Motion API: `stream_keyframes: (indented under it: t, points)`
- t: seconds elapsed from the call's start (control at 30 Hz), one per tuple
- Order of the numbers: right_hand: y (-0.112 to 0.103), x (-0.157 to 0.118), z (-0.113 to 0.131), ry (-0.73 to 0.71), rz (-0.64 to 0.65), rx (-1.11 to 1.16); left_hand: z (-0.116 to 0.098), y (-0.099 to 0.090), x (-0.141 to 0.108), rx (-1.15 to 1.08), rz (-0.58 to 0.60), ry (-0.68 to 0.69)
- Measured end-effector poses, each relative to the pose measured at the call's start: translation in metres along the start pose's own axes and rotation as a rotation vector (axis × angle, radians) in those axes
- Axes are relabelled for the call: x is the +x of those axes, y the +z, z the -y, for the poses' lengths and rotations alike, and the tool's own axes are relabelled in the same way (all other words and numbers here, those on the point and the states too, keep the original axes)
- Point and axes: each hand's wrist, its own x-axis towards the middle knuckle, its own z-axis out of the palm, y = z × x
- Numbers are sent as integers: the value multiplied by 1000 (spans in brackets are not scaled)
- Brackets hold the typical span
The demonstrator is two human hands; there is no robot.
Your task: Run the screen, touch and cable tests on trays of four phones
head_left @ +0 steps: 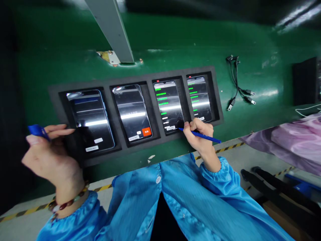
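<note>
A dark foam tray [131,149] holds several smartphones in separate slots. In my right hand [200,134] is a blue pen [207,137], its tip at the lower edge of a phone [170,115] with green and white text lines. The rightmost phone [199,100] has similar green lines. Another phone [131,115] displays an orange-red box at its lower corner. My left hand [52,157] pinches a small blue plastic piece [38,131], whose kind I cannot make out. Its fingers are beside the leftmost phone [91,117], which has a dark screen and white labels.
Black short cables [237,83] with metal plugs lie right of the tray on the green tabletop [180,43]. A grey metal post [112,30] rises behind the tray. At the far right are a black box [305,82] and another person's pink garment [288,140].
</note>
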Motion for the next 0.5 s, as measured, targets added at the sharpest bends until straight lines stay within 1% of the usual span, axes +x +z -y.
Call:
stream_keyframes:
  t: [0.2,0.37,0.5]
  points:
    - [2,2,-1,23,-50,18,5,-1,2,-15,-10,9]
    - [0,3,0,10,-32,-20,5,0,2,2,-8,1]
    - [2,2,4,14,-24,-9,0,-1,1,38,5,-13]
